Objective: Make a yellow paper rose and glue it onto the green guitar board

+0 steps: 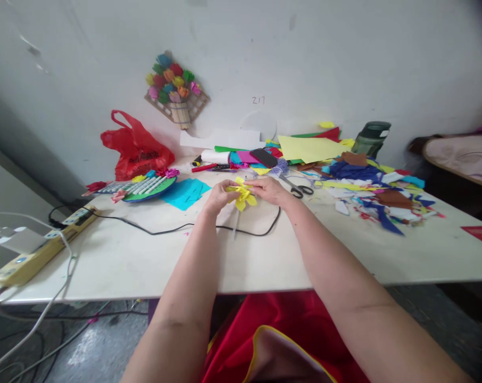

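Between my two hands, over the middle of the white table, is a yellow flower with pointed petals. A thin pale stem hangs below it. The fingers of my left hand pinch the flower's left side. My right hand has its fingertips closed on the flower's upper right edge. Black-handled scissors lie just right of my right hand. Blue paper sheets lie to the left of my left hand.
A black cable crosses the table below my hands, from a power strip at left. Behind are a red bag, a phone and yellow paper. Coloured scraps and a green bottle stand right.
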